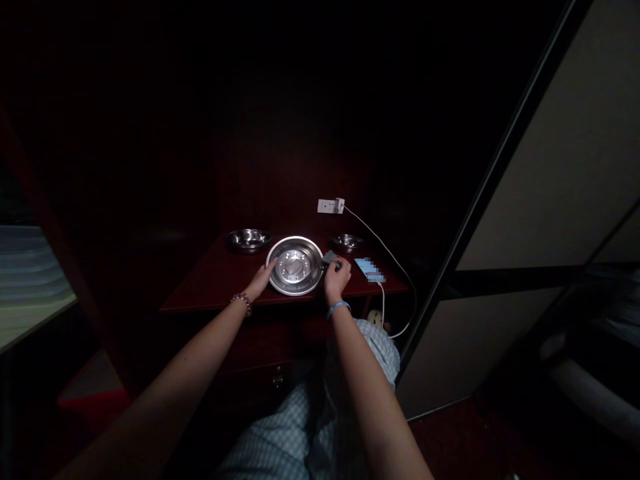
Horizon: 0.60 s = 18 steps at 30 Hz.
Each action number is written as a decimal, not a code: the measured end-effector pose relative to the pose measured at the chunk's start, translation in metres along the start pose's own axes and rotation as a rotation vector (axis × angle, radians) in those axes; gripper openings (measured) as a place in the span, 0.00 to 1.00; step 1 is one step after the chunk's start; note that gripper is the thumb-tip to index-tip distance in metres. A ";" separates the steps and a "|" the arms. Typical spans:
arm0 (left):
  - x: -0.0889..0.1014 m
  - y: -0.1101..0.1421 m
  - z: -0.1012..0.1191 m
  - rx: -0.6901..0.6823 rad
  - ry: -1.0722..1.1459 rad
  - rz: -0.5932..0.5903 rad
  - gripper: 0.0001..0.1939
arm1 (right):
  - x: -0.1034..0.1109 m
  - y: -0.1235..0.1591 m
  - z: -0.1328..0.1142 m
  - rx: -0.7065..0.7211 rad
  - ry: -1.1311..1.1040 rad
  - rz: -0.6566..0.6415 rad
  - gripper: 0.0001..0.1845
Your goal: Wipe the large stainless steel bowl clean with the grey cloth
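Observation:
A round stainless steel plate (pixel 295 265) lies on a dark red wooden desk (pixel 215 283), with a patterned centre catching the light. My left hand (pixel 265 281) grips the plate's near left rim. My right hand (pixel 336 277) is at the plate's right rim, its fingers closed on a small grey object (pixel 329 257). The dim light hides what that object is. A steel bowl (pixel 249 240) stands behind the plate on the left, and a smaller steel bowl (pixel 347 242) stands behind it on the right.
A phone with a blurred screen (pixel 367 269) lies at the desk's right. A white cable (pixel 395 263) runs down from a wall socket (pixel 330 206) past the desk edge. A tall sliding door panel (pixel 520 180) stands at the right. My checked clothing lies below the desk.

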State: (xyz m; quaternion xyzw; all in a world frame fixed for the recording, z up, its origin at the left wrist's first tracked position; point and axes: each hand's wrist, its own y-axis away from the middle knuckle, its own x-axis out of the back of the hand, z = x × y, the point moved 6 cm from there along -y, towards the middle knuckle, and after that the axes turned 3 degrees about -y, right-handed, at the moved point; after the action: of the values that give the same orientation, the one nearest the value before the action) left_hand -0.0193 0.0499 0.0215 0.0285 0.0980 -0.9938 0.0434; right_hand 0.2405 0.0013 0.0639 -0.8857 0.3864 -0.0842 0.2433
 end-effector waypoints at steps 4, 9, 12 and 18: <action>0.001 -0.001 -0.001 0.003 0.015 0.008 0.33 | -0.012 0.001 0.015 -0.098 0.008 -0.067 0.03; -0.001 -0.001 -0.001 0.014 -0.007 0.006 0.31 | -0.016 0.002 0.016 -0.088 -0.002 -0.078 0.09; -0.001 0.000 0.000 0.011 -0.029 0.011 0.30 | -0.016 0.002 0.017 -0.077 -0.034 -0.059 0.13; 0.000 -0.004 -0.006 0.014 -0.011 -0.001 0.31 | -0.014 -0.002 0.030 -0.076 -0.131 -0.064 0.16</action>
State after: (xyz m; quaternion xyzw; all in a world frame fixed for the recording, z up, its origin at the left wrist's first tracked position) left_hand -0.0198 0.0548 0.0169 0.0234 0.0910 -0.9946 0.0433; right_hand 0.2422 0.0239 0.0399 -0.9098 0.3441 -0.0189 0.2313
